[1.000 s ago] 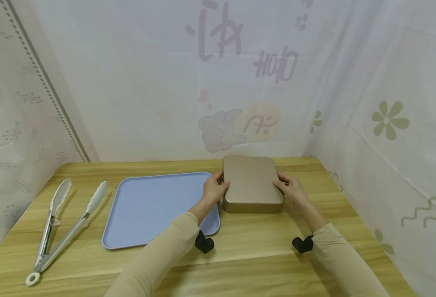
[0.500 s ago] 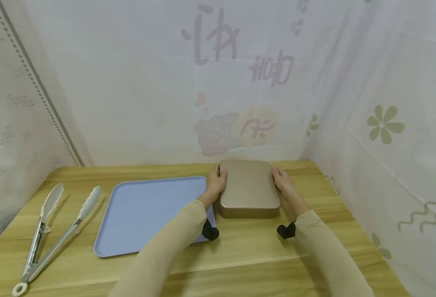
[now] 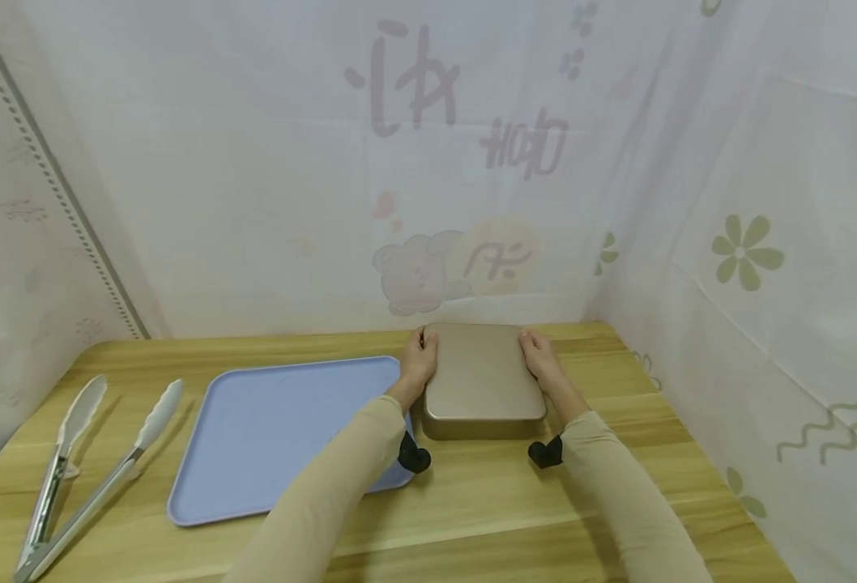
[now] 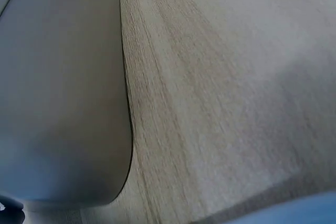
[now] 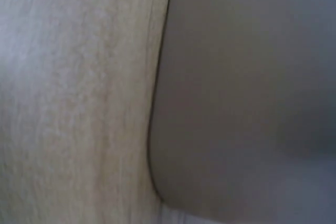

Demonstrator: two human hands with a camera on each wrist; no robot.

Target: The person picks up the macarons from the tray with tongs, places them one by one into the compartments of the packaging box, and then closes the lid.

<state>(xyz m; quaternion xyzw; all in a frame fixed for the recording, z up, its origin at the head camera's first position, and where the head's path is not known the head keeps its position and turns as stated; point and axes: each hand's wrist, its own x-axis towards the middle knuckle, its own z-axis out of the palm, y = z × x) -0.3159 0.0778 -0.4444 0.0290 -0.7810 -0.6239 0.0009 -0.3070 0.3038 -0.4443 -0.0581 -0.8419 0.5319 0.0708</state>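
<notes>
A bronze-coloured rectangular metal pan (image 3: 483, 376) with rounded corners rests on the wooden table, its smooth flat face up. Whether anything lies under it is hidden. My left hand (image 3: 418, 363) grips its left side near the far corner, the thumb along the top edge. On the opposite side, my right hand (image 3: 543, 363) holds the far right part of the rim. In the left wrist view the pan's side (image 4: 68, 93) fills the left part. The right wrist view is blurred and shows the pan's side (image 5: 247, 98) close up. Neither wrist view shows the fingers.
To the left of the pan lies a blue rectangular tray (image 3: 283, 437), partly covered by my left forearm. Metal tongs (image 3: 100, 478) with pale scalloped tips lie spread at the table's left. A printed white cloth (image 3: 253, 178) hangs behind the table (image 3: 472, 502) and along both sides.
Both hands have shifted toward the pan's far end, and the right hand now sits closer against its side. The head view has tilted and turned slightly. Tray and tongs stay put.
</notes>
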